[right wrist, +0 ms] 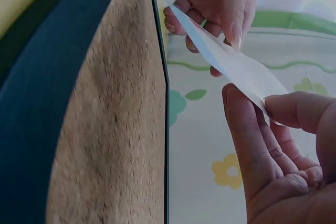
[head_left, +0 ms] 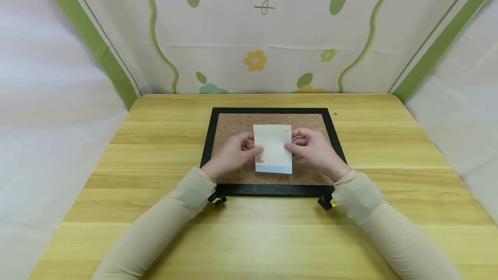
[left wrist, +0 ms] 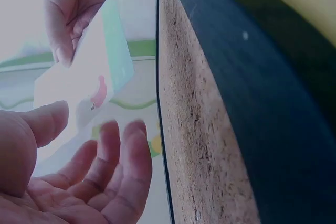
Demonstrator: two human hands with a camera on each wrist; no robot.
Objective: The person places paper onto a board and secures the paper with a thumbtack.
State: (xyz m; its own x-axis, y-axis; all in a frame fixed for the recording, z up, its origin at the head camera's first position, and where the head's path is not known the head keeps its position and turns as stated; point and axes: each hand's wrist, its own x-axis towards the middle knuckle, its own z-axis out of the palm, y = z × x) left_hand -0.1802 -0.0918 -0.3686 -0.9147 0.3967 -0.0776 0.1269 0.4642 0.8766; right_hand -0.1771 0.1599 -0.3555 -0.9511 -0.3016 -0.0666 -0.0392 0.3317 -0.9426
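A pale paper card (head_left: 273, 146) with a blue band along its near edge and a small pink print is held up over a black-framed cork board (head_left: 233, 176). My left hand (head_left: 236, 152) holds the card's left edge, thumb on the face and fingers behind, loosely curled. On the opposite edge, my right hand (head_left: 313, 148) pinches the card between thumb and fingers. From the right wrist, the card (right wrist: 236, 69) appears tilted, with the cork surface (right wrist: 115, 114) off to its side. Fingers partly hide behind the card in the head view.
The board lies on a wooden table (head_left: 389, 141). Two small black pieces with yellow marks, one at the left (head_left: 217, 198) and one at the right (head_left: 326, 202), sit by its near corners. A tiny dark item (head_left: 336, 113) lies beyond the far right corner. Printed fabric (head_left: 218, 29) hangs behind.
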